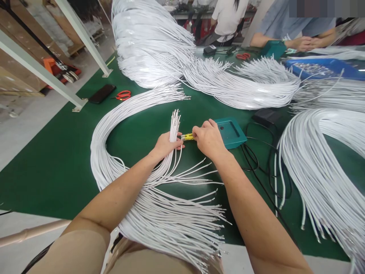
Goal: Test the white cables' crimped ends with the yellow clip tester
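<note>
My left hand (167, 146) is closed around a small upright bunch of white wires (174, 127), whose ends carry small metal tips. One wire from the bunch reaches toward the tip of a small yellow tool (187, 137), pinched in my right hand (208, 139). Its pale metal end is at my left fingertips; I cannot make out what kind of tool it is. From my left hand the wires run back into a large curved bundle of white wires (99, 140). Its loose ends fan out below my forearms. Just beyond my right hand sits a teal box (232, 131) with a recessed top.
Black cables (256, 167) trail right of the box. More white wire bundles (316, 152) lie right and at the back. Red-handled scissors (123, 95) and a black phone (102, 93) lie back left, by metal posts. Opposite, a person's hands (306, 43) are near a blue tray (342, 67).
</note>
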`<state>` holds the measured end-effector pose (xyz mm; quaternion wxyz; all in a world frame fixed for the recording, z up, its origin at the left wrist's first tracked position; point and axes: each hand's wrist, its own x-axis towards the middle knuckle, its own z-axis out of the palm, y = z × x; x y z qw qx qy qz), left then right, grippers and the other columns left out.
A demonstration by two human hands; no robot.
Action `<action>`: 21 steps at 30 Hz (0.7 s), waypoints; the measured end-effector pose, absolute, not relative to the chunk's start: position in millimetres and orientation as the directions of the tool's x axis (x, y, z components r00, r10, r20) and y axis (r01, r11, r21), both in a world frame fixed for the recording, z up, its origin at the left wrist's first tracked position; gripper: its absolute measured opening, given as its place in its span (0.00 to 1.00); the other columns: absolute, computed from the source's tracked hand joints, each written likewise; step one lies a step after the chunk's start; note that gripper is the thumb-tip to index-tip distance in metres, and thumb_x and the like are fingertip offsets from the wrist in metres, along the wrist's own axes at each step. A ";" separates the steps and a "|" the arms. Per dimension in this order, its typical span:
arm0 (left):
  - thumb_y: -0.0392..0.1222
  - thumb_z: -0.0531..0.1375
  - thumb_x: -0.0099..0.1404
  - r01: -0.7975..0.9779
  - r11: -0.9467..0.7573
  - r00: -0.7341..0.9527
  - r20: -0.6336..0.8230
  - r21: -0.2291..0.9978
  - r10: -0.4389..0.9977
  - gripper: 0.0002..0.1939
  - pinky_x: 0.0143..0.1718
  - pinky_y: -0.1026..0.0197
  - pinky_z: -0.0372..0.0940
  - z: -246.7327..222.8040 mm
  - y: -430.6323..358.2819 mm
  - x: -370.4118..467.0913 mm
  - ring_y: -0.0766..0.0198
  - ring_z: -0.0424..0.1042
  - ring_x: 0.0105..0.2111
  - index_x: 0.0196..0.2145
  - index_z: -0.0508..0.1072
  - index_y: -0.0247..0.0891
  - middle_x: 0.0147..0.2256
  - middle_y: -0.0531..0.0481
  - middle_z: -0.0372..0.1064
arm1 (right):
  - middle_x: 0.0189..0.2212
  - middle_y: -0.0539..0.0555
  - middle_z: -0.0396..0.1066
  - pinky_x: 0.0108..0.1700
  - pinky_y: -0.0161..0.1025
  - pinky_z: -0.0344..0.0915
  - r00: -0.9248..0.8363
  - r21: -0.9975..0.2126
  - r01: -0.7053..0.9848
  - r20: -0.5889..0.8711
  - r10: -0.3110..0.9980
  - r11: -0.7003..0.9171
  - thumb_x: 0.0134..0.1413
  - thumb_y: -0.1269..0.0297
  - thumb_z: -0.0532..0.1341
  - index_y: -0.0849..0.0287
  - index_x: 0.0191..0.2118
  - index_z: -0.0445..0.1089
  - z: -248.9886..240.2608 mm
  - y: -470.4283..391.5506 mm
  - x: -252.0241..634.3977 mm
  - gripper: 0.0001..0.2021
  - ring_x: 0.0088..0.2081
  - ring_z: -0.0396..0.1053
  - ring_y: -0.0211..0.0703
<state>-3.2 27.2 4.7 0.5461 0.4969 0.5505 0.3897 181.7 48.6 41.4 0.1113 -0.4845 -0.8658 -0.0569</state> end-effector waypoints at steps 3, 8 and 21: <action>0.42 0.67 0.51 0.126 0.201 0.097 -0.214 0.971 0.972 0.23 0.38 0.54 0.70 2.5 28.1 -3.8 0.59 0.76 0.29 0.45 0.70 0.33 0.31 0.47 0.75 | 0.41 0.59 0.74 0.62 0.60 0.40 -0.392 -0.047 0.900 0.353 0.850 0.434 0.56 0.68 0.56 0.60 0.43 0.70 41.6 43.9 188.4 0.10 0.51 0.61 0.53; 0.40 0.68 0.51 0.095 0.235 0.110 -0.245 0.967 0.963 0.23 0.40 0.53 0.70 0.6 29.7 -5.3 0.58 0.77 0.31 0.45 0.70 0.33 0.30 0.47 0.74 | 0.60 0.67 0.57 0.60 0.68 0.40 -0.130 -0.033 0.986 0.457 0.880 0.163 0.61 0.62 0.51 0.63 0.59 0.59 33.0 39.6 200.2 0.22 0.62 0.49 0.61; 0.41 0.69 0.48 -0.112 0.149 0.130 -0.134 0.983 0.982 0.24 0.34 0.63 0.66 20.0 20.6 -13.7 0.66 0.73 0.32 0.43 0.69 0.36 0.39 0.48 0.72 | 0.37 0.57 0.74 0.46 0.43 0.62 -0.603 -0.296 0.578 0.473 0.642 0.761 0.62 0.65 0.51 0.60 0.38 0.73 43.9 5.4 163.6 0.13 0.40 0.65 0.46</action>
